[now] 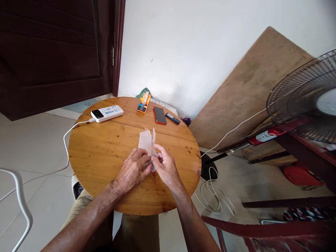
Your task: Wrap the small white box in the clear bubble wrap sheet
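Both hands met over the near middle of the round wooden counter. Left hand and right hand were each pinched shut on the lower end of a small piece of clear bubble wrap. The wrap stood up between the fingertips, its upper part free and partly folded on itself.

My judgement: the handling was at an early to middle stage. The wrap was only partly folded or opened, and I saw nothing wrapped inside it; what lay under the fingers I could not tell.

Far side of the counter, well apart from the hands: white power bank with its cable, orange tape dispenser, red phone, small dark remote. None were touched.
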Motion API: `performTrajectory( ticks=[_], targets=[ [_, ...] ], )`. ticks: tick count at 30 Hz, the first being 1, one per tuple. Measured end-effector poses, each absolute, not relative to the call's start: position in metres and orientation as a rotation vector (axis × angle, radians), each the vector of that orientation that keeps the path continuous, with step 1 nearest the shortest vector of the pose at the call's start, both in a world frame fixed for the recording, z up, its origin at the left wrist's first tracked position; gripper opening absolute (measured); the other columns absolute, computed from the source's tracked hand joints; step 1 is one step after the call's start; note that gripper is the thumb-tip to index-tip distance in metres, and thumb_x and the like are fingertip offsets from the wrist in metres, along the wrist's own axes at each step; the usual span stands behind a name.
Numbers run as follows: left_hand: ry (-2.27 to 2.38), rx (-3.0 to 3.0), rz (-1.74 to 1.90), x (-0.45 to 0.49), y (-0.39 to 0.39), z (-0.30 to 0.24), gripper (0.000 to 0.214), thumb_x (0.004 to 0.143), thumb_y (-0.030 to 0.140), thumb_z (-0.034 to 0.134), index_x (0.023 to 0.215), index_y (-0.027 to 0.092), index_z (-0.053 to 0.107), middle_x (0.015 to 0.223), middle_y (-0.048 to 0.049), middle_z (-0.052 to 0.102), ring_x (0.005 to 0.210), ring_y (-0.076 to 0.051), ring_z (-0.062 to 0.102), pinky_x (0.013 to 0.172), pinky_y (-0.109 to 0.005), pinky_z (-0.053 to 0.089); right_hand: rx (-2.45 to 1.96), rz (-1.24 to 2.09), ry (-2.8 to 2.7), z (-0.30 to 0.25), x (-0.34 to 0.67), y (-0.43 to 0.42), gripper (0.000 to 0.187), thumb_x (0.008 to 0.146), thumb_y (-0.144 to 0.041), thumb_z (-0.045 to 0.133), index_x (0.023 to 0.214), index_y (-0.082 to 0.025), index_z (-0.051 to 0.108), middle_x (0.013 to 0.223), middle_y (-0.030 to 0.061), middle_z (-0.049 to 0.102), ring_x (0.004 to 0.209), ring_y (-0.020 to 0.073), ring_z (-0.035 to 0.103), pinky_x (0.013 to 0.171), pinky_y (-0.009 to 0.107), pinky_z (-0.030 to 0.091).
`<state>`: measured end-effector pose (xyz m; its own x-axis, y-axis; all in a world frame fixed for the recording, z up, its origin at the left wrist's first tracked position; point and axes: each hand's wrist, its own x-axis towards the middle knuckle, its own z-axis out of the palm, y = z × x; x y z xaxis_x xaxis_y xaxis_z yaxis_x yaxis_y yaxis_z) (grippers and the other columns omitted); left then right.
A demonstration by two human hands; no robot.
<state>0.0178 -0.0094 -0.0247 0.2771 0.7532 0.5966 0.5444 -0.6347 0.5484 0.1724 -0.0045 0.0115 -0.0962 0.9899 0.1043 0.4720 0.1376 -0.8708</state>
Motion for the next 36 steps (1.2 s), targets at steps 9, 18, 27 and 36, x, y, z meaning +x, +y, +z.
performTrajectory(
  ticks=[9, 18, 27, 36],
  targets=[
    [1.204, 2.165, 1.282, 0.019, -0.014, -0.02, 0.048, 0.08, 0.015, 0.059, 0.126, 0.015, 0.05, 0.108, -0.0107, 0.064, 0.1, -0.025, 0.057, 0.09, -0.041, 0.052, -1.341, 1.148, -1.731, 0.024, 0.182, -0.015, 0.049, 0.092, -0.03, 0.046, 0.139, -0.016, 0.046, 0.092, 0.004, 0.066, 0.061, 0.0104, 0.054, 0.062, 0.027, 0.047],
    [1.269, 1.861, 1.321, 0.022, -0.014, -0.013, 0.027, 0.082, 0.026, 0.061, 0.108, 0.019, 0.061, 0.104, -0.0073, 0.066, 0.095, -0.021, 0.062, 0.086, -0.037, 0.053, -1.334, 0.942, -1.926, 0.021, 0.177, -0.015, 0.063, 0.079, -0.009, 0.052, 0.141, -0.021, 0.046, 0.111, 0.0074, 0.07, 0.076, 0.0145, 0.063, 0.073, 0.03, 0.052],
    [1.321, 1.975, 1.37, 0.028, -0.012, -0.022, 0.024, 0.078, 0.01, 0.057, 0.099, 0.021, 0.064, 0.098, -0.0055, 0.065, 0.094, -0.02, 0.061, 0.086, -0.036, 0.053, -1.279, 1.116, -1.739, 0.018, 0.194, -0.011, 0.055, 0.085, -0.015, 0.046, 0.139, -0.024, 0.042, 0.114, 0.0063, 0.066, 0.056, 0.0078, 0.06, 0.061, 0.026, 0.053],
    [1.362, 2.134, 1.147, 0.023, -0.006, -0.013, 0.019, 0.074, 0.008, 0.056, 0.084, 0.02, 0.066, 0.103, -0.0068, 0.062, 0.099, -0.023, 0.062, 0.086, -0.037, 0.055, -1.354, 0.278, -2.527, 0.052, 0.196, 0.037, 0.041, 0.087, -0.004, 0.044, 0.114, -0.027, 0.064, 0.098, 0.0044, 0.069, 0.082, 0.0186, 0.062, 0.073, 0.029, 0.04]
  ],
)
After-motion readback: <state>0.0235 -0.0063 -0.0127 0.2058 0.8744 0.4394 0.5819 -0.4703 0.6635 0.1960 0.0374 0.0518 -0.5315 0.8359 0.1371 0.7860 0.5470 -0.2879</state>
